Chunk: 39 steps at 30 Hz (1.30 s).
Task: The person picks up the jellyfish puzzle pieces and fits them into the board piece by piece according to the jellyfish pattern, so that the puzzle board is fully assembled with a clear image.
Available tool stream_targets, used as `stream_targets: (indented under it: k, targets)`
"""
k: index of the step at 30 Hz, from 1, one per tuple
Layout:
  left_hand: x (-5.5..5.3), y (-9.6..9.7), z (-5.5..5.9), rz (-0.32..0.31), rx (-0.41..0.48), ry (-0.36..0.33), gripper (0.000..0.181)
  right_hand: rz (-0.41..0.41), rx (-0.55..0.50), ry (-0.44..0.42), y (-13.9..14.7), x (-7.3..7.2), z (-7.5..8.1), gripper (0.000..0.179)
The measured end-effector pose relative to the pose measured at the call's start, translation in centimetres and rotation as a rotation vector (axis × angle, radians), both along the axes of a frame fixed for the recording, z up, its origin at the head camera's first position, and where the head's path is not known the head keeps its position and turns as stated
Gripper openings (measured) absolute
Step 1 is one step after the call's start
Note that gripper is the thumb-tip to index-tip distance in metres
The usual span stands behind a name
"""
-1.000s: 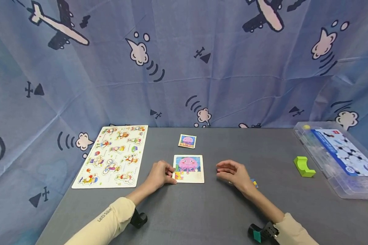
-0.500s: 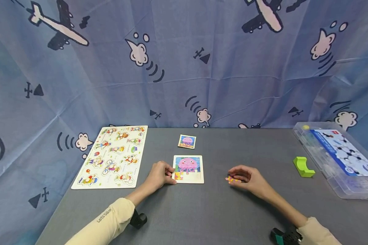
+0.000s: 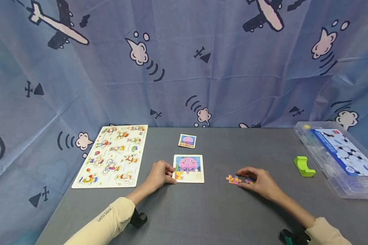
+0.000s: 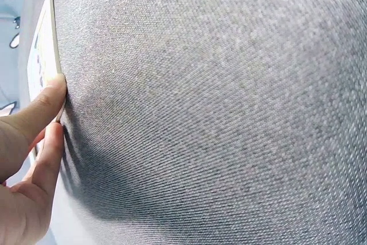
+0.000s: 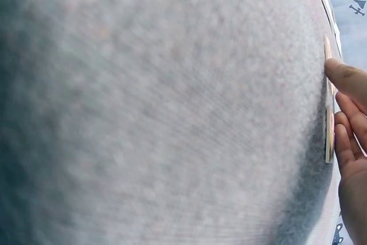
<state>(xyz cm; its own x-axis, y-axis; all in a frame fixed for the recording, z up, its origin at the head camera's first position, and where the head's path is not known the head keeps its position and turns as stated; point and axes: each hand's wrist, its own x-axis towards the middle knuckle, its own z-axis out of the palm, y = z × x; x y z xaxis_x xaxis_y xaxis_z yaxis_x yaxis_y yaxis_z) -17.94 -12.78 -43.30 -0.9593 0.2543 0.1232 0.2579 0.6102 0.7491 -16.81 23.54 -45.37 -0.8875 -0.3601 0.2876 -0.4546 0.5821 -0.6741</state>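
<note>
My left hand (image 3: 160, 173) pinches the lower left edge of a small wooden jigsaw tray (image 3: 195, 177) between thumb and fingers; the left wrist view shows the tray's edge (image 4: 55, 38) there. The tray holds a pink jellyfish picture, with bare wood along its lower right. My right hand (image 3: 260, 182) curls its thumb and index finger round the right end of yellow-and-pink jigsaw pieces (image 3: 232, 179) on the table. Another piece (image 3: 249, 180) lies under its palm, partly hidden. In the right wrist view, the thumb touches a thin piece's edge (image 5: 327, 47).
Behind the tray lies a small jellyfish picture card (image 3: 187, 141). A large picture board (image 3: 113, 156) is at the left. To the right stand a green arched block (image 3: 304, 166) and a clear plastic case (image 3: 337, 189). A printed cloth (image 3: 184, 78) hangs behind the grey table (image 3: 202, 214).
My right hand has moved to the right and spread round the jigsaw pieces, uncovering the yellow-and-pink ones that were hidden under it. My left hand and the tray have stayed in place.
</note>
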Motion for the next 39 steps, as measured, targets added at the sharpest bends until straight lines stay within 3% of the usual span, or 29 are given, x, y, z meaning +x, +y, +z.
stream_targets:
  k: [5, 8, 18, 26, 34, 39]
  targets:
    - [-0.1, 0.0, 0.1, -0.001, 0.005, -0.009, 0.035, -0.022, 0.060, 0.039, -0.1, -0.2, 0.0, 0.027]
    - [-0.1, 0.0, 0.1, -0.001, 0.003, -0.005, 0.034, -0.003, 0.042, 0.023, -0.2, -0.2, 0.0, 0.027]
    - [0.1, -0.1, 0.3, -0.008, -0.002, 0.010, 0.033, 0.120, -0.270, -0.184, -1.0, -0.4, 0.5, 0.031]
    - [0.0, 0.0, 0.2, 0.003, 0.002, -0.004, 0.034, 0.065, -0.452, -0.404, -2.0, -0.4, 0.9, 0.038]
    - [-0.1, 0.0, 0.1, 0.003, -0.009, -0.008, 0.034, 0.110, -0.588, -0.432, -3.2, -0.4, 1.1, 0.042]
    - [-0.1, 0.0, 0.1, 0.005, -0.007, -0.014, 0.034, 0.125, -0.600, -0.437, -4.0, -0.5, 1.0, 0.042]
